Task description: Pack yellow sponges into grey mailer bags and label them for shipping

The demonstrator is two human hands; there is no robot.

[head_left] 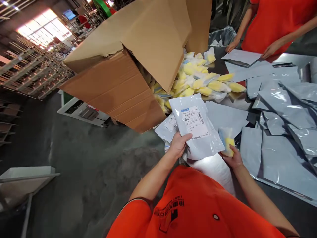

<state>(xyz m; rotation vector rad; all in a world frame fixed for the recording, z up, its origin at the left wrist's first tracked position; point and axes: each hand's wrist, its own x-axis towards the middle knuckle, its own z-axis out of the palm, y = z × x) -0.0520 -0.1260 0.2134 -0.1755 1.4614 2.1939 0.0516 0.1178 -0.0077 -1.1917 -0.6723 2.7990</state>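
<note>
My left hand [178, 144] is closed on the near edge of a white plastic mailing bag [210, 142], its thumb over the corner of the printed shipping label [194, 123]. In my right hand [233, 159] is a small clear packet [226, 140] with yellow and pale blue contents, held beside the bag's right edge. Another labelled mailing bag [163, 128] lies partly under the held one. Many similar yellow packets [198, 74] spill from a large tipped cardboard box [119, 89] beyond my hands.
Grey-white plastic bags [282, 155] are heaped over the table to the right. Across it, a co-worker in an orange shirt [274, 24] handles a flat white bag [242, 57]. A lined bin [223, 35] stands behind. Metal racks [37, 71] and a white-edged cart [27, 178] are at the left.
</note>
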